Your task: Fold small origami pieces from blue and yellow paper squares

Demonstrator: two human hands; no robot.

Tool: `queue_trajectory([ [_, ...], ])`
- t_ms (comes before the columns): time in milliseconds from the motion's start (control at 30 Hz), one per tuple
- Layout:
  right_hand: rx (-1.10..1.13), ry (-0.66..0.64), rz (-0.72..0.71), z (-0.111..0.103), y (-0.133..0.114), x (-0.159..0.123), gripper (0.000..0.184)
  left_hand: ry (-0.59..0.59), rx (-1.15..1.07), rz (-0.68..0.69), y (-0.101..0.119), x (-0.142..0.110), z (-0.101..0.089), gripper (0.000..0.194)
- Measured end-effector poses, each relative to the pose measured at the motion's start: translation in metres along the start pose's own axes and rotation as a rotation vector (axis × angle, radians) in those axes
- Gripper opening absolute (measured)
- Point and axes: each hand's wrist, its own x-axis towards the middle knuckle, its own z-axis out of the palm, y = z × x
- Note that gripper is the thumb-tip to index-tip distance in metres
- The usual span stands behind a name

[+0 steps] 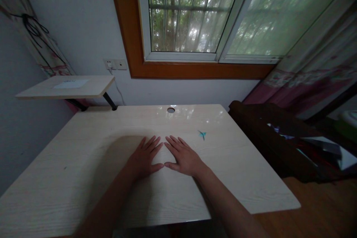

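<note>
Palm down on the pale wooden desk (92, 193), my left hand (144, 158) lies flat with its fingers spread. My right hand (184, 156) rests the same way beside it, fingers apart. The two thumb tips meet or nearly touch at the middle. Neither hand holds anything. A small teal object (202, 134) with thin pointed arms, its kind too small to make out, lies on the desk beyond and to the right of my right hand.
A raised shelf (103, 86) on black legs carries a white paper (71, 83) at the back left. A round cable hole (171, 110) sits near the desk's far edge. Dark furniture (259, 137) with papers stands to the right. Behind are a window (184, 56) and wall sockets (115, 64).
</note>
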Motion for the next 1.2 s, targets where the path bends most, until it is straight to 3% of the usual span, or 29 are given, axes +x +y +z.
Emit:
queue_trajectory([
  [200,0.060,0.048,0.042,-0.003,-0.002,-0.001,0.069,0.049,-0.036,0.010,-0.002,-0.002,0.001,0.069],
  [533,0.344,0.346,0.220,-0.011,0.003,-0.003,0.031,0.099,-0.139,-0.028,-0.015,-0.004,0.011,0.044],
  [767,0.550,0.610,0.498,-0.006,0.018,-0.008,0.029,0.149,-0.273,-0.081,-0.021,-0.005,0.013,0.034],
  [967,0.688,0.821,0.775,-0.012,0.033,-0.014,0.038,0.212,-0.384,-0.124,-0.021,-0.006,0.009,0.032],
  [1100,0.614,0.899,0.815,-0.019,0.054,-0.024,0.036,0.254,-0.436,-0.142,-0.023,-0.006,0.011,0.031],
  [1200,0.448,0.885,0.740,-0.025,0.076,-0.037,0.030,0.269,-0.479,-0.152,-0.025,-0.006,0.012,0.030],
])
